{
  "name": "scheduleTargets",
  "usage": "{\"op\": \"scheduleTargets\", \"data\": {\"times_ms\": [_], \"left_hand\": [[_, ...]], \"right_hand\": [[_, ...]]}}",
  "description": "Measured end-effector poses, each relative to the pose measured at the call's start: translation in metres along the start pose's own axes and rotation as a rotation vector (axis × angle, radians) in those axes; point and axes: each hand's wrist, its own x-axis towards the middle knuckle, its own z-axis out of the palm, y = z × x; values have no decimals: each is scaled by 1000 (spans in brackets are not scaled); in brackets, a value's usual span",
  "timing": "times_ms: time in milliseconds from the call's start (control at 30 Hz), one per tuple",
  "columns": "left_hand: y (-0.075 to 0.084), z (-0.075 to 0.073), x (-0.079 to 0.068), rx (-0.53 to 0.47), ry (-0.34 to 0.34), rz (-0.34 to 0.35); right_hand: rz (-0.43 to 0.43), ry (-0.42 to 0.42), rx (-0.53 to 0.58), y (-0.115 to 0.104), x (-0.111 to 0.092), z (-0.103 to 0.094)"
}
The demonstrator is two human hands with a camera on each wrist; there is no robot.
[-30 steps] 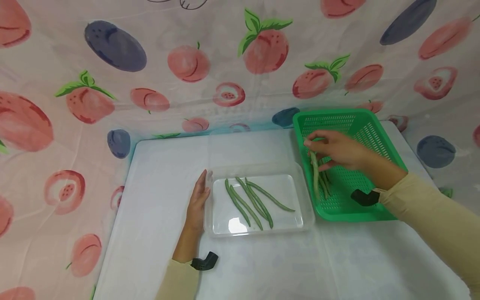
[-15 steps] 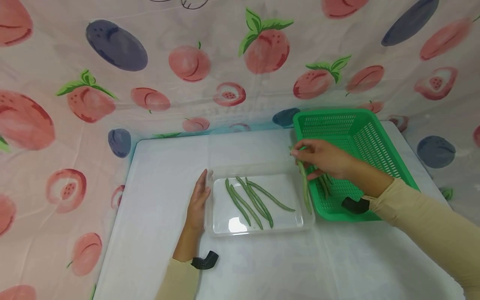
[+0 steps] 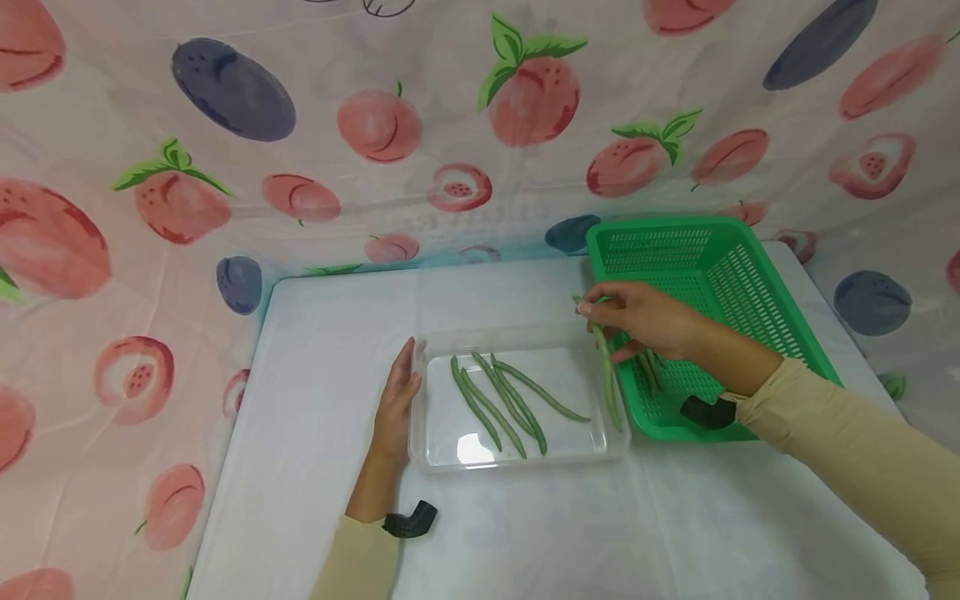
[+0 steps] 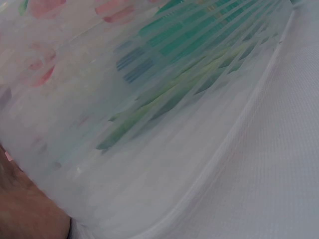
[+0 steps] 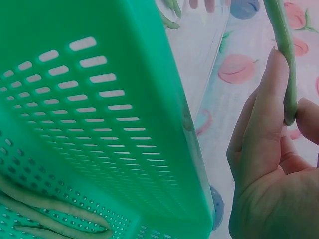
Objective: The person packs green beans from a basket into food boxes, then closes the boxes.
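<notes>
My left hand [image 3: 393,408] rests against the left side of a clear plastic container [image 3: 438,421], its fingers straight along the wall. Several green beans [image 3: 492,412] lie on the container's floor, roughly side by side. Over the container's right end, my right hand [image 3: 637,315] pinches another green bean [image 3: 608,375] between thumb and fingers near its upper end, and the bean hangs down lengthwise. In the right wrist view this held bean [image 5: 283,45] shows between fingertips and thumb. Behind the right hand sits a green basket [image 3: 738,279], with a few green beans [image 5: 55,204] at its bottom.
A faint clear panel [image 3: 495,292] extends from the container's back edge. White cloth [image 3: 322,433] covers the table, and a fruit-printed cloth [image 3: 300,167] hangs behind and to the left. Container and basket stand close together.
My right hand has moved left and slightly down from over the basket to the container's right end, carrying the green bean. The left hand stays on the container.
</notes>
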Motion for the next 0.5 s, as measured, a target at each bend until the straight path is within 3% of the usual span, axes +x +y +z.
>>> {"op": "scheduleTargets", "data": {"times_ms": [500], "left_hand": [[-2, -2, 1, -6, -8, -1]], "right_hand": [[17, -16, 26, 5, 2, 4]]}}
